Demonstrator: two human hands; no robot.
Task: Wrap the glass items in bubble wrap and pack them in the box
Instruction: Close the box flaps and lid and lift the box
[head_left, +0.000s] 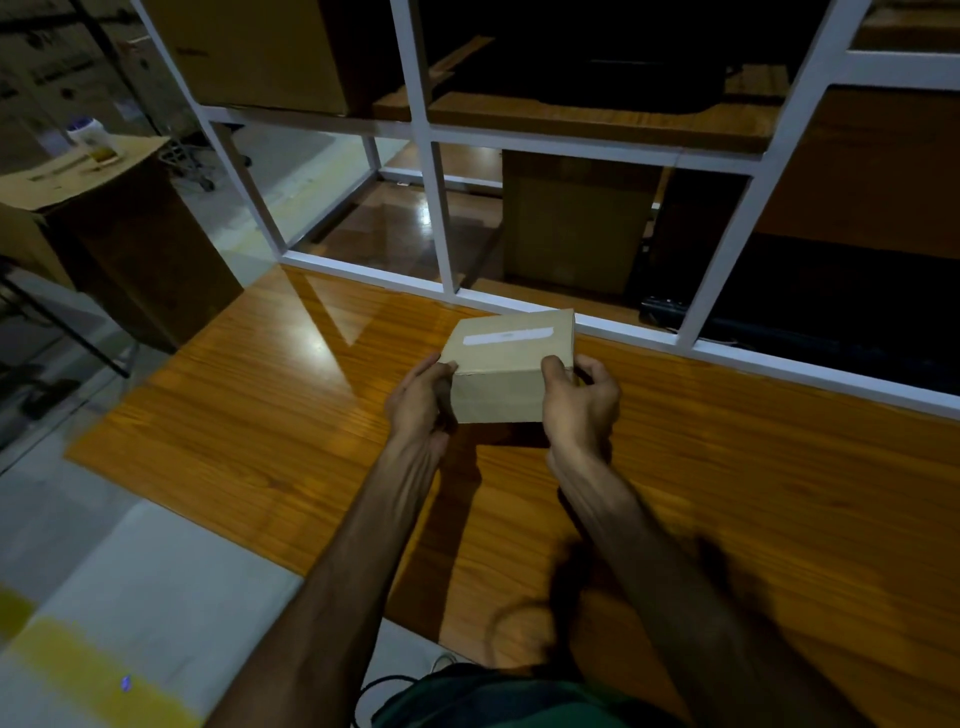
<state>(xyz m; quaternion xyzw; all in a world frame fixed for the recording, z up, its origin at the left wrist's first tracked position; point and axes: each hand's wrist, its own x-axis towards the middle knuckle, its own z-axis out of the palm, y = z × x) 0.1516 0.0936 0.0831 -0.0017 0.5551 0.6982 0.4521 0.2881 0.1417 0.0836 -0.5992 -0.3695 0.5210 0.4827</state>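
At frame centre we grip the taped cardboard box (511, 371) by its two ends, left hand (422, 397) and right hand (581, 402) curled round them, above the wooden table (260, 405). A loosened grip could drop it and break any glass inside.

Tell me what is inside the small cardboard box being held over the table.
Its contents cannot be seen. The cardboard box is closed, with a strip of white tape along its top seam. The left hand and right hand grip its two ends.
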